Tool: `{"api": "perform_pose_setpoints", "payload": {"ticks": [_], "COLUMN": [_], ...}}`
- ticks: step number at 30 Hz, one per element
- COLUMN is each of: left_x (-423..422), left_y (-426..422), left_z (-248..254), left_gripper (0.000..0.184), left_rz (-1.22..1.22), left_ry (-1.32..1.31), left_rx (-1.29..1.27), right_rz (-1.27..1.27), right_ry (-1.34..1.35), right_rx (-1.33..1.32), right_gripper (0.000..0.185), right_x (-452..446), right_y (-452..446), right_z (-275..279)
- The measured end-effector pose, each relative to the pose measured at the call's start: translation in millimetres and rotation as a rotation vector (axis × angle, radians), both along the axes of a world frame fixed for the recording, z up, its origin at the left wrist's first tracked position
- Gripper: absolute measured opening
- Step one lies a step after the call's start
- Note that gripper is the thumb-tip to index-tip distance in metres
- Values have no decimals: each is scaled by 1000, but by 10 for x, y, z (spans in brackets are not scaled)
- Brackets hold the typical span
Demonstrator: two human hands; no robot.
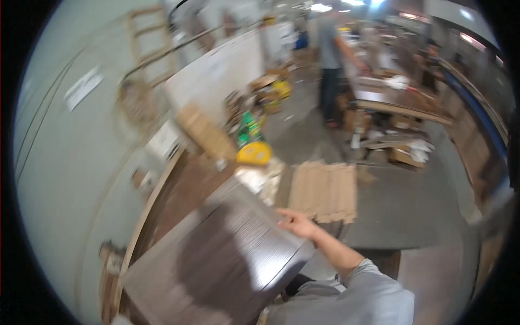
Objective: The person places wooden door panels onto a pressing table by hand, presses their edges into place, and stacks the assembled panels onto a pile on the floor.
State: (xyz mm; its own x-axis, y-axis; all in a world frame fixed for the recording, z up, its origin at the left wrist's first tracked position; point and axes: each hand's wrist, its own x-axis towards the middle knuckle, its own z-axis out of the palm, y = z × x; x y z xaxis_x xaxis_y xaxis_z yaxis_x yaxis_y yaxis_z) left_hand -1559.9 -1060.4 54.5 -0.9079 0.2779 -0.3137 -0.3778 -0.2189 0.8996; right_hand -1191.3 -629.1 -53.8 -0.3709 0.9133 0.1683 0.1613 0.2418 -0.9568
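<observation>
Brown board (222,254) fills the frame's lower centre as a person's right hand (298,223) touches its upper-right edge, whether gripping or merely resting unclear, near tan strips (323,192) at centre right.

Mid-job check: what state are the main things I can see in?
Right hand: at the panel's edge, firmness of grip unclear.
Left hand: not visible.
Dark panel: grained face up, glossy, reflecting light.
Cardboard pieces: flat, laid together.
White board: standing on edge.
Far table: partly covered, details blurred.
</observation>
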Motion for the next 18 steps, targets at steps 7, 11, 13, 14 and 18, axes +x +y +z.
{"api": "perform_pose_setpoints", "payload": {"ticks": [7, 11, 13, 14, 18], "left_x": [-572, -887, -1074, -1200, -1595], "left_y": [-617, -574, -478, -508, -483], "left_z": [-692, -1098, -1181, -1362, -1775], "left_gripper": [59, 53, 53, 53, 56], "left_rz": [-45, 75, 97, 85, 92], "left_ry": [-154, -332, -411, -442, -464], "left_rx": [-471, -466, -493, -418, -257], "right_rz": [302, 396, 487, 558, 420], "right_ry": [-63, -122, -137, -137, -419], "right_rx": [-391, -510, -480, -454, -435], "right_gripper": [47, 51, 52, 53, 53], "right_x": [-1405, -2312, -2676, -2866, -3632], "right_y": [722, 974, 1274, 1376, 1528], "right_z": [84, 162, -271, -377, -212]}}
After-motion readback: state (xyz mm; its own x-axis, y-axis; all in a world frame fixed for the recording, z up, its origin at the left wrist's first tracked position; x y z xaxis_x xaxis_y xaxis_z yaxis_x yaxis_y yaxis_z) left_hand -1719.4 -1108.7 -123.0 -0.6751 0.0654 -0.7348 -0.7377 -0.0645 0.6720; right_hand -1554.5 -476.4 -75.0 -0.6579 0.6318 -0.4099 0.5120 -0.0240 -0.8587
